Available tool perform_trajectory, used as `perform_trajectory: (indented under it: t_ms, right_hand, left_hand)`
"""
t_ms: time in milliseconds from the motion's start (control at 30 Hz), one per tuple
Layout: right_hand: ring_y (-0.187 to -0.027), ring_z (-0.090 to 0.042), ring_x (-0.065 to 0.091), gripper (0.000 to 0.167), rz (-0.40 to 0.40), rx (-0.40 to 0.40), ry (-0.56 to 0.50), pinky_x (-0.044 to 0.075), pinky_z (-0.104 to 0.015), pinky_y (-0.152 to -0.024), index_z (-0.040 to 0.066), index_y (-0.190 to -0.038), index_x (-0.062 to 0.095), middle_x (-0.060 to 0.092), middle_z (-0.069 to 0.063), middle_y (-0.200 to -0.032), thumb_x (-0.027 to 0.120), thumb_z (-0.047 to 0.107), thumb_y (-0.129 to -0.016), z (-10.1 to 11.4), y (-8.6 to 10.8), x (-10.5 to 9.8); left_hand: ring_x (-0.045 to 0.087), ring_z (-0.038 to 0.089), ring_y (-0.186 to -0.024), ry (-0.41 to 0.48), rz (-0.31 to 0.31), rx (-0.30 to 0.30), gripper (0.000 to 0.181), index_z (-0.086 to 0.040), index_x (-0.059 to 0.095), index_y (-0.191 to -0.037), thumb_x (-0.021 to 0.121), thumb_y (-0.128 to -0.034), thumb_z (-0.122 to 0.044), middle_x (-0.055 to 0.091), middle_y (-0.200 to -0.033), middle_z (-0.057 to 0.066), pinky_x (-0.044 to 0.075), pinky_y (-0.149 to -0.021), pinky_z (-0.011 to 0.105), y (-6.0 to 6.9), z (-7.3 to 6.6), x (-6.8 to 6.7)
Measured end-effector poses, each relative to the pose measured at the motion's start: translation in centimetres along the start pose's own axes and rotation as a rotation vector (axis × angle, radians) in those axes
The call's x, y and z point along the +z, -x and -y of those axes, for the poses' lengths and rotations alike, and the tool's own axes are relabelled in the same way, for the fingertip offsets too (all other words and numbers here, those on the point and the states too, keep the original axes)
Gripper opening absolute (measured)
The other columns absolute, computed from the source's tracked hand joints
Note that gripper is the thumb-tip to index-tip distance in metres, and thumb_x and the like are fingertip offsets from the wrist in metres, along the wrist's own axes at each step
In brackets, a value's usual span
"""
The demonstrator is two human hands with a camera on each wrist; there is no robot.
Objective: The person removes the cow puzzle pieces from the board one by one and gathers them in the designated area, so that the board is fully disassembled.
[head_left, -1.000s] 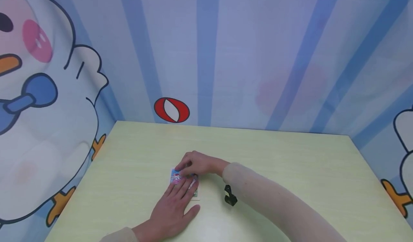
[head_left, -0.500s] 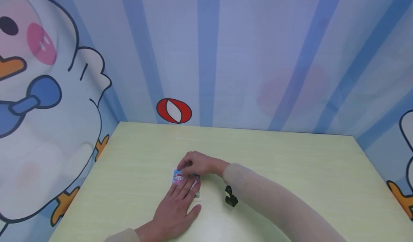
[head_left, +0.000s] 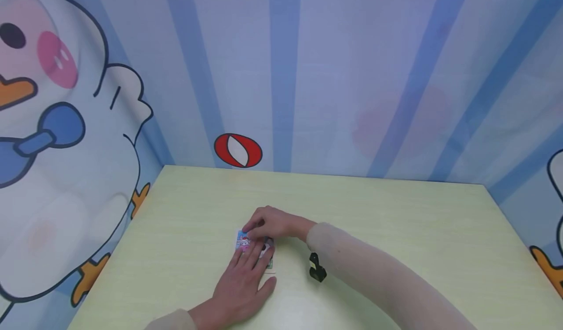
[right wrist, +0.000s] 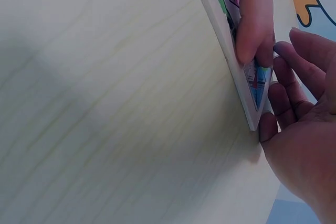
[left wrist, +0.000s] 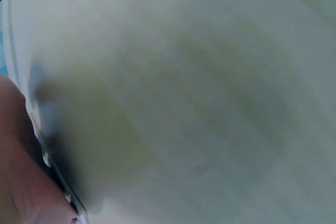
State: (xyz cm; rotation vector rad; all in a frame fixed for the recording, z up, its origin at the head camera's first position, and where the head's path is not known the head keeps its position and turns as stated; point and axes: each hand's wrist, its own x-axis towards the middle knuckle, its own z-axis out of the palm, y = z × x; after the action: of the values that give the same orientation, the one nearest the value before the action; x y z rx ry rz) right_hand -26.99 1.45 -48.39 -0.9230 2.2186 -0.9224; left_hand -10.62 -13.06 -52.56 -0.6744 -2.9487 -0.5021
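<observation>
Beige-sleeved left hand [head_left: 241,287] nearest, fingers straight, laid across the picture board [head_left: 242,241]. Picture board lies on the bench [head_left: 387,208]. Right hand [head_left: 273,222] at its far end, fingers bent against it; gripping or not, cannot tell. Beyond the picture board: striped backdrop [head_left: 327,90].

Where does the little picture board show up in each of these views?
Head: a little left of and below the middle, the picture board lies partly under the left hand.
Left wrist: a thin slanting edge at lower left may be it; too blurred to be sure.
Right wrist: upper right, with a white edge, beside the fingers of the right hand.
Shared landmark: the pale table.
</observation>
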Motion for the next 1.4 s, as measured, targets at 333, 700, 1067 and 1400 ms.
perform_trajectory:
  t_ms: [333, 700, 1067, 1400]
  right_hand:
    - [-0.106, -0.010, 0.058, 0.026, -0.002, 0.038, -0.059, 0.051, -0.028, -0.095, 0.012, -0.127, 0.079, 0.067, 0.003, -0.117, 0.070, 0.021, -0.105, 0.1, 0.0, 0.0]
    - [-0.106, -0.011, 0.062, 0.020, -0.004, 0.041, -0.091, 0.052, -0.031, -0.098, 0.016, -0.122, 0.079, 0.070, 0.005, -0.118, 0.071, 0.023, -0.104, -0.1, -0.1, -0.5]
    - [-0.102, -0.008, 0.066, 0.023, 0.021, 0.012, -0.109, 0.053, -0.027, -0.098, 0.012, -0.125, 0.078, 0.076, 0.004, -0.115, 0.071, 0.020, -0.104, -0.1, -0.2, -0.5]
    - [-0.101, -0.008, 0.066, 0.026, 0.026, 0.017, -0.056, 0.053, -0.027, -0.098, 0.010, -0.128, 0.078, 0.076, 0.000, -0.117, 0.071, 0.018, -0.104, 0.2, -0.6, -0.4]
  left_hand:
    - [0.024, 0.031, -0.163, 0.004, 0.007, 0.015, 0.067, -0.009, 0.038, -0.166, 0.050, -0.1109, -0.045, 0.028, -0.175, 0.015, 0.022, -0.128, 0.057, 0.3, 0.7, 0.9]
    - [0.026, 0.034, -0.162, 0.046, 0.042, 0.004, 0.066, -0.007, 0.039, -0.165, 0.049, -0.1115, -0.044, 0.028, -0.175, 0.017, 0.023, -0.128, 0.062, 0.1, 0.1, 0.1]
    - [0.017, 0.029, -0.165, 0.029, 0.099, -0.024, 0.068, -0.011, 0.033, -0.168, 0.046, -0.1118, -0.046, 0.021, -0.178, 0.013, 0.016, -0.131, 0.058, 0.0, 0.6, 0.4]
    - [0.026, 0.033, -0.162, 0.018, 0.042, 0.008, 0.064, -0.007, 0.040, -0.165, 0.050, -0.1109, -0.041, 0.029, -0.175, 0.017, 0.023, -0.128, 0.060, 0.1, 0.2, -0.2]
